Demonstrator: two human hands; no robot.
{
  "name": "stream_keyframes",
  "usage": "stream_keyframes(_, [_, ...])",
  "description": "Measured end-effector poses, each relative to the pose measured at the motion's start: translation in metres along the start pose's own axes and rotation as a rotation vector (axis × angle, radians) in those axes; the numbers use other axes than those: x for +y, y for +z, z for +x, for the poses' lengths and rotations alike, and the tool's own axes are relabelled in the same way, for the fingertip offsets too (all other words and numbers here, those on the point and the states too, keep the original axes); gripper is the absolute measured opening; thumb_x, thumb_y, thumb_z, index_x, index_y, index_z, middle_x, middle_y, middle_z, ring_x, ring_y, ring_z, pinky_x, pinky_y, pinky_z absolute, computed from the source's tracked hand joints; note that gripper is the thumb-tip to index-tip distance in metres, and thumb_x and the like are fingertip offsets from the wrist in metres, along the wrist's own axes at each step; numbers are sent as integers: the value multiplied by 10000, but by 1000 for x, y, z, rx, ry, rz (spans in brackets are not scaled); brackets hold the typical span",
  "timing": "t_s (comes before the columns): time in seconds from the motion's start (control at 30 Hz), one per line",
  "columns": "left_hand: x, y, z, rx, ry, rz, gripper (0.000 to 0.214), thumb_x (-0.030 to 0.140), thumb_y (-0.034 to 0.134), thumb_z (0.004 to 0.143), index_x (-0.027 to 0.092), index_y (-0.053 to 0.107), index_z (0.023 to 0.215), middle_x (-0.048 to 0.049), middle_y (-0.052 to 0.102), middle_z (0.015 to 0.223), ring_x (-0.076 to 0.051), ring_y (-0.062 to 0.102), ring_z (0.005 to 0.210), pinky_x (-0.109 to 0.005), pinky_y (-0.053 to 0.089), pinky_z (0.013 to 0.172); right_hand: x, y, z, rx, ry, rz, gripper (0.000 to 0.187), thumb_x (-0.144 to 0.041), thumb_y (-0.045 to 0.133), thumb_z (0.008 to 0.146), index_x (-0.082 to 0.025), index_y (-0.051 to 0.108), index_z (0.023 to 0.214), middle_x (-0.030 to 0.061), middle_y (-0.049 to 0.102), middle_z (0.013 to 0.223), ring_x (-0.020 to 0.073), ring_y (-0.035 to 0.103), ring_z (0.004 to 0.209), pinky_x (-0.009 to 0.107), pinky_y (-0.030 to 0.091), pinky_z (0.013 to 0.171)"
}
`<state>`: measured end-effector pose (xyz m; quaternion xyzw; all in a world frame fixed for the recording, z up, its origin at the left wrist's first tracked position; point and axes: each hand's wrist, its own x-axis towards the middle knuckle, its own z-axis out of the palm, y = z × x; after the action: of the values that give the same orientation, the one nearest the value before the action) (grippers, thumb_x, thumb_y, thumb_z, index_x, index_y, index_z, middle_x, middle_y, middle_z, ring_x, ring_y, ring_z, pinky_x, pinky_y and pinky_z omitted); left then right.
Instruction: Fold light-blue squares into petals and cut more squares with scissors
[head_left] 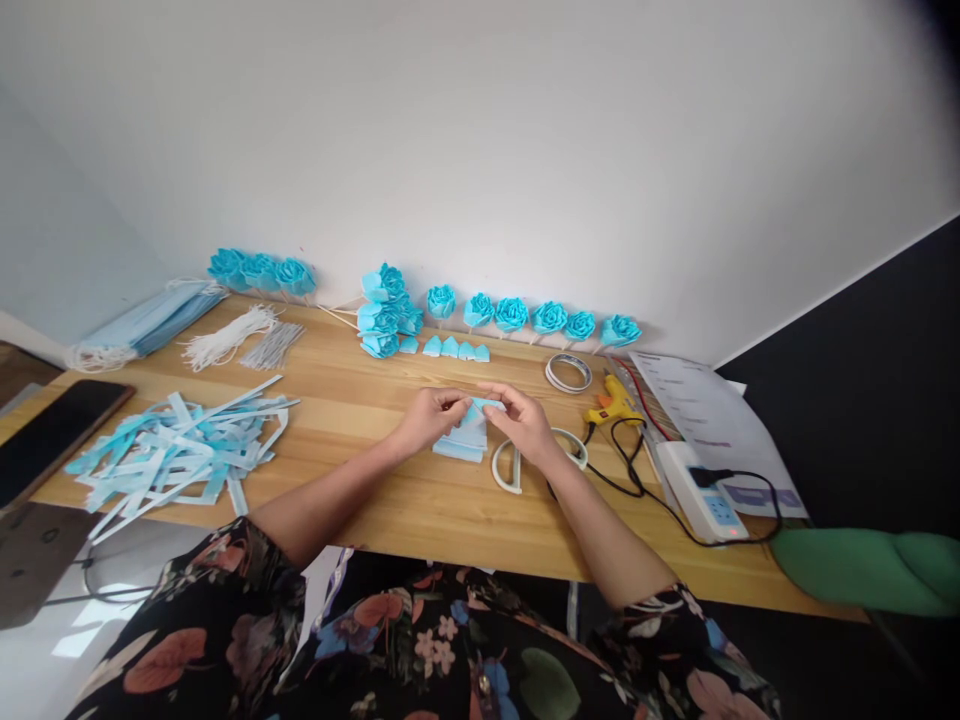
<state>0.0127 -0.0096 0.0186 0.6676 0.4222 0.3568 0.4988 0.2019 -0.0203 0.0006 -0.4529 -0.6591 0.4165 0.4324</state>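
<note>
In the head view, my left hand (432,420) pinches the left side of a small light blue fabric piece (477,408). My right hand (519,418) is closed on its right side, thumb and fingertips together. Directly below them lie several light blue fabric rectangles (459,450), partly hidden by the hands. Scissors with cream handles (507,472) rest beneath my right wrist, their blades out of sight. Just beyond my hands, a row of small folded blue pieces (451,347) stands along the table.
Blue fabric roses (511,314) line the wall. On the left are cut strips (195,450), white ear loops (229,337), grey wires (273,345), face masks (150,325) and a phone (56,435). To the right are tape (568,373), a yellow glue gun (616,403), cables and a power strip (701,497).
</note>
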Motion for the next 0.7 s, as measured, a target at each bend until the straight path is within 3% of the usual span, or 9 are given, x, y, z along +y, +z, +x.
stream_keyframes(0.27, [-5,-1,2,-2,-8,-56,401,459,530,821,151,522,564,36,476,447,-71,424,437,-191,335,473,6,2,1,-15,15,56,393,-358,664,801,-207,667,1164,29,688,917,148,617,787,261,502,707])
stream_keyframes(0.5, [-7,0,3,-31,-22,-113,496,608,542,803,138,583,649,22,528,487,-84,477,438,-200,359,462,9,1,2,62,5,79,369,-370,670,804,-201,680,1132,60,724,1012,172,650,851,288,533,748])
stream_keyframes(0.7, [-10,1,4,-75,-41,-145,499,613,553,790,132,590,662,13,555,523,-79,493,423,-196,361,439,6,1,3,95,14,95,366,-363,671,788,-190,682,1110,74,724,1059,192,665,921,302,548,770])
